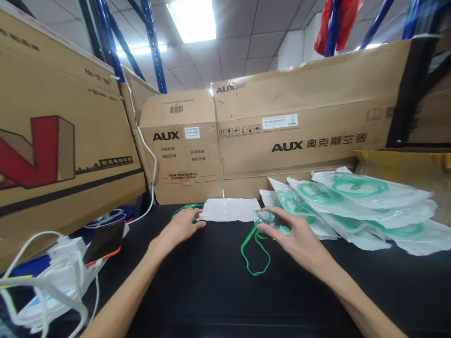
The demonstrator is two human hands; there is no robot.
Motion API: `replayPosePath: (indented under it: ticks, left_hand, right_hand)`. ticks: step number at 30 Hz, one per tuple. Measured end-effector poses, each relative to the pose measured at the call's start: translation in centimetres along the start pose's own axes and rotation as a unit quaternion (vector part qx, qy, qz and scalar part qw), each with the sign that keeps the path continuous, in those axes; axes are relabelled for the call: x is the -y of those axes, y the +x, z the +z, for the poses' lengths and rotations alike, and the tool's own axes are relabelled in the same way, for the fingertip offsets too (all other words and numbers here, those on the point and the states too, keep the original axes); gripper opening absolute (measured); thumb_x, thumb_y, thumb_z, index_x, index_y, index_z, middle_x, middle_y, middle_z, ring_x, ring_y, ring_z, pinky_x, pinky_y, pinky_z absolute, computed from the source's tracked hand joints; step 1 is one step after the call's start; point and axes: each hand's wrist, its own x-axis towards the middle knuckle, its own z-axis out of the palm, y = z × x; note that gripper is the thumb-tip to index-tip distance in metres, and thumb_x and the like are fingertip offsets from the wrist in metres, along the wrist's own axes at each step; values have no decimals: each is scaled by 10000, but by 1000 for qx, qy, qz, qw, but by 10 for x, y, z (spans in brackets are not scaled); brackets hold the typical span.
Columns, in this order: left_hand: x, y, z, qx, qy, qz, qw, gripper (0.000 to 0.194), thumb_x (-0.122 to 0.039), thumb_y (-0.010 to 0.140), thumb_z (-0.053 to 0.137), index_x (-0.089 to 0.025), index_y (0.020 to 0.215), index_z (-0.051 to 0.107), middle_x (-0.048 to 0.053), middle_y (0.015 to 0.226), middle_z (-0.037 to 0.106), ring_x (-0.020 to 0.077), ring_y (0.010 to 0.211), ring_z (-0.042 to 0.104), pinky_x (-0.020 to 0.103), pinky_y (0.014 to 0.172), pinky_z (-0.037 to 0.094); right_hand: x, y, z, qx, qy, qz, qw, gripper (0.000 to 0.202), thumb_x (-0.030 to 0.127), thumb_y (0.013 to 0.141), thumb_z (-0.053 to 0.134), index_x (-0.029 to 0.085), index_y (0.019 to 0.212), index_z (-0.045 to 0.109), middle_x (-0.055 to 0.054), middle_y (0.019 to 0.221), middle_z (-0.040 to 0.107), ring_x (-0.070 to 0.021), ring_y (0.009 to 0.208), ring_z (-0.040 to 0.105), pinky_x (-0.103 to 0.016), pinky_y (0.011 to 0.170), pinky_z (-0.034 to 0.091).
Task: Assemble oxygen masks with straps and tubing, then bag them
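My right hand [294,234] grips a clear greenish plastic oxygen mask [262,217] between thumb and fingers. From it a green elastic strap [256,272] hangs in a loop onto the black table. My left hand [183,226] lies at the left end of a flat white pouch [230,210], thumb and fingers apart. Just behind those fingers a coil of green tubing [192,205] is partly hidden; whether the fingertips press on it I cannot tell. To the right of the mask, several white and clear pouches with green tubing [359,185] are piled up.
Cardboard boxes [292,166] wall in the back of the black table [218,291], and another large box [88,155] stands at left. A phone [105,241], white chargers and cables [66,258] crowd the left side. A yellowish-brown bag [405,173] sits far right.
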Motion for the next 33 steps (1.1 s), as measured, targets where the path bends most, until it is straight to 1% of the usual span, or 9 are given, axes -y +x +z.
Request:
replayPosePath:
  ticks: [3, 7, 13, 16, 20, 23, 26, 29, 33]
  left_hand:
    - [33, 23, 0, 39, 64, -31, 997, 335, -327, 956, 692, -160, 1245, 665, 117, 1292, 665, 289, 1213, 619, 524, 1067, 467]
    - [50, 32, 5, 64, 98, -58, 992, 305, -365, 991, 649, -161, 1216, 659, 102, 1276, 653, 263, 1163, 635, 494, 1004, 523]
    - [51, -10, 1, 71, 104, -87, 988, 220, -370, 950, 640, -215, 1087, 715, 93, 1098, 747, 285, 1024, 695, 405, 873, 499]
    - [36, -40, -3, 89, 88, -76, 989, 238, -459, 927, 636, -267, 1025, 738, 40, 981, 782, 262, 921, 724, 341, 766, 470]
    - [-16, -65, -4, 119, 42, -25, 992, 363, -623, 928, 577, -316, 947, 770, -9, 902, 792, 228, 856, 733, 291, 686, 438]
    - [-61, -67, -3, 143, 2, 67, 988, 370, -563, 997, 496, -330, 947, 779, -21, 870, 787, 220, 832, 724, 286, 695, 425]
    - [-90, -60, 2, 130, -25, 116, 984, 346, -472, 1023, 491, -310, 929, 781, -22, 910, 781, 210, 874, 707, 284, 767, 439]
    - [-96, -50, 11, 99, -43, 153, 982, 233, -386, 1013, 544, -315, 1031, 765, -27, 1057, 764, 219, 1045, 671, 289, 884, 439]
    - [-85, -42, 25, 109, -62, 197, 972, 168, -258, 989, 596, -306, 1075, 731, -28, 1147, 716, 209, 1146, 626, 288, 970, 419]
  right_hand:
    - [1, -3, 4, 11, -11, -18, 1000, 412, 508, 884, 722, 233, 1192, 718, -67, 1149, 773, -302, 1057, 696, -456, 958, 518]
    - [1, -3, 6, 20, -1, -27, 999, 378, 475, 888, 729, 225, 1172, 720, -68, 1141, 781, -288, 1034, 703, -439, 954, 519]
    - [0, -2, 5, 16, 11, -18, 1000, 394, 503, 883, 728, 230, 1168, 727, -48, 1106, 782, -269, 998, 702, -400, 924, 513]
    - [-2, -3, 6, 16, 13, -13, 1000, 419, 522, 865, 744, 235, 1170, 728, -44, 1124, 777, -266, 1010, 693, -393, 938, 502]
    - [0, -3, 5, 15, 15, -9, 1000, 427, 541, 872, 733, 233, 1167, 727, -42, 1135, 769, -260, 1013, 677, -382, 943, 482]
    - [3, -1, 0, 15, 18, -3, 1000, 449, 581, 880, 707, 222, 1149, 726, -39, 1053, 762, -244, 927, 657, -362, 857, 481]
    - [5, 2, -11, 14, 33, 15, 999, 450, 615, 875, 695, 217, 1084, 721, -6, 878, 698, -205, 793, 597, -324, 730, 442]
    - [8, 3, -31, 23, 57, 31, 998, 398, 610, 862, 717, 218, 924, 694, 37, 729, 577, -162, 692, 514, -290, 649, 377]
    - [12, 0, -59, 74, 61, 47, 994, 406, 575, 903, 687, 213, 744, 597, 49, 673, 507, -137, 646, 460, -272, 594, 314]
